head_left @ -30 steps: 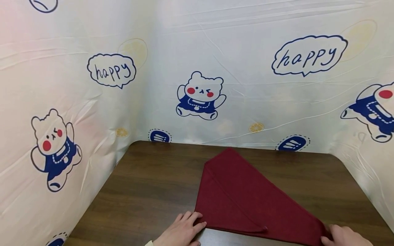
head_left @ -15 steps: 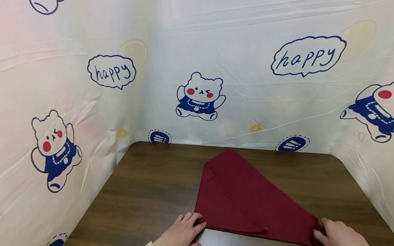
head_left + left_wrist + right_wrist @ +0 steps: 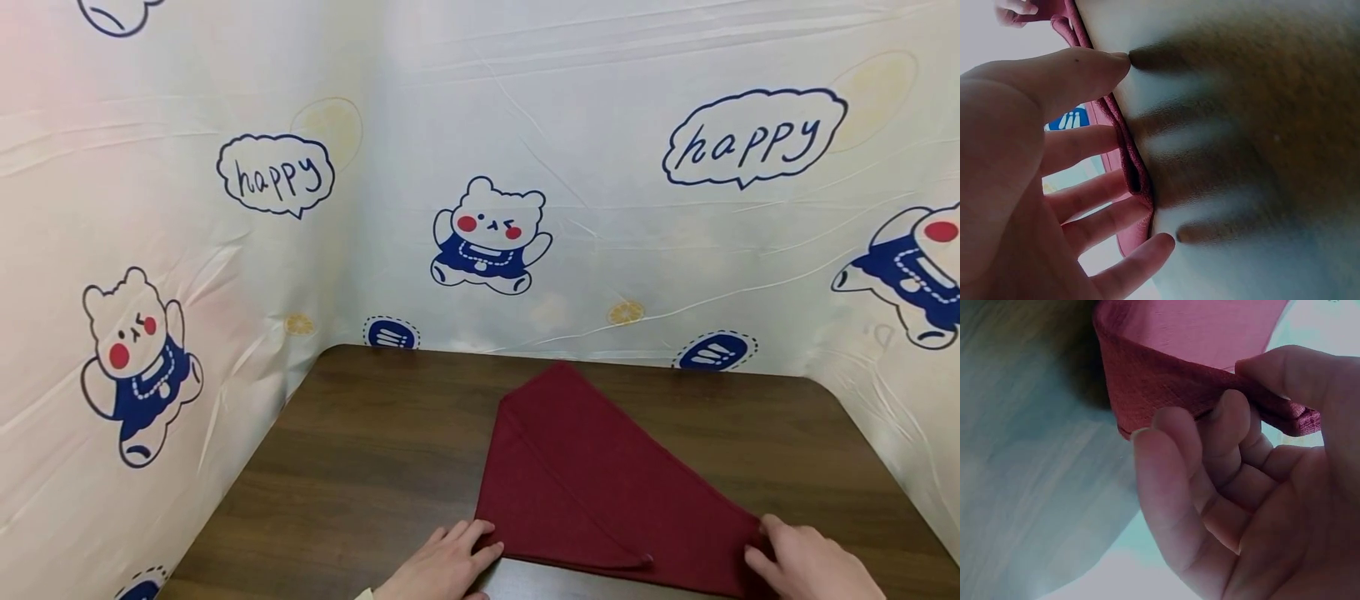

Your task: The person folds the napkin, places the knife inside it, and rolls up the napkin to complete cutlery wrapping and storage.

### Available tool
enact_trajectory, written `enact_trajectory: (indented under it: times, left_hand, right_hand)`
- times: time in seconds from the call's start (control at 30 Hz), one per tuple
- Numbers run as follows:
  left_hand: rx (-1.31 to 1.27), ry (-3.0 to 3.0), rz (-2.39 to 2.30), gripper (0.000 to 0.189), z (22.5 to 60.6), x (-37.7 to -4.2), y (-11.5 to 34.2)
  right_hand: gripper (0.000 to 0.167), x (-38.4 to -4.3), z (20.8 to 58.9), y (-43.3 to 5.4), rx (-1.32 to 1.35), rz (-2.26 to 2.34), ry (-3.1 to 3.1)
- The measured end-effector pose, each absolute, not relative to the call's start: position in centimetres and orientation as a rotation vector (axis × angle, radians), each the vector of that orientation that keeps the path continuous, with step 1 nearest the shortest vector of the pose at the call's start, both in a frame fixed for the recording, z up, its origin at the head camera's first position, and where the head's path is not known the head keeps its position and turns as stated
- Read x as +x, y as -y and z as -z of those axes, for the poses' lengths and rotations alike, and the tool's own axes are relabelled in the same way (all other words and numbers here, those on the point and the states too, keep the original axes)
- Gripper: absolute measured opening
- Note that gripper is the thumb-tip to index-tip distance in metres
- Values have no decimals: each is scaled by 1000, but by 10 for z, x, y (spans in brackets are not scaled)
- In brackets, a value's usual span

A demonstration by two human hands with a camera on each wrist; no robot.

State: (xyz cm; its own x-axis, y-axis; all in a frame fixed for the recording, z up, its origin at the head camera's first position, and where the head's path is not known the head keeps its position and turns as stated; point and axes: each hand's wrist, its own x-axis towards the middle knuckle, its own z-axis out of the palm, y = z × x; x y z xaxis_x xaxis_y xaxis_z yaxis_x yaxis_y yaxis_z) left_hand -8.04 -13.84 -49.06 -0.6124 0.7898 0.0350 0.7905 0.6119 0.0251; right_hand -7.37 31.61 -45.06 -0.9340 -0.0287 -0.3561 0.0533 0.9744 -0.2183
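Observation:
A dark red cloth napkin lies folded on the table, with a pointed tip at the far side and a diagonal layer edge across its top. My left hand rests at its near left corner. In the left wrist view the left fingers lie fairly straight over the folded edge, and the thumb reaches the table. At the other end my right hand pinches the right corner. The right wrist view shows the cloth held between thumb and curled fingers, its edge bent up off the table there.
The brown wooden table extends left and right of the cloth. A pale curtain printed with bears and "happy" bubbles closes off the back and both sides.
My right hand has moved left and slightly up in the head view, bringing the right corner of the cloth inward. The left hand has stayed in place.

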Motion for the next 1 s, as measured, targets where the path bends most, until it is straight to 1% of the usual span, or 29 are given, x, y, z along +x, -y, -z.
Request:
enact_trajectory:
  times: [0.33, 0.73, 0.93, 1.0]
  left_hand:
    - [-1354, 2779, 20, 46, 489, -80, 136]
    - [-1362, 2880, 38, 44, 484, -81, 133]
    - [-1359, 2918, 59, 44, 484, -82, 133]
    - [-1359, 2909, 63, 44, 486, -81, 133]
  right_hand:
    - [23, -79, 438, -297, 27, 427, -2872]
    - [21, -73, 430, -277, -16, 507, -3091]
    - [14, -71, 428, -268, -79, 584, -3273]
    - [14, -71, 428, -265, -122, 616, -3358]
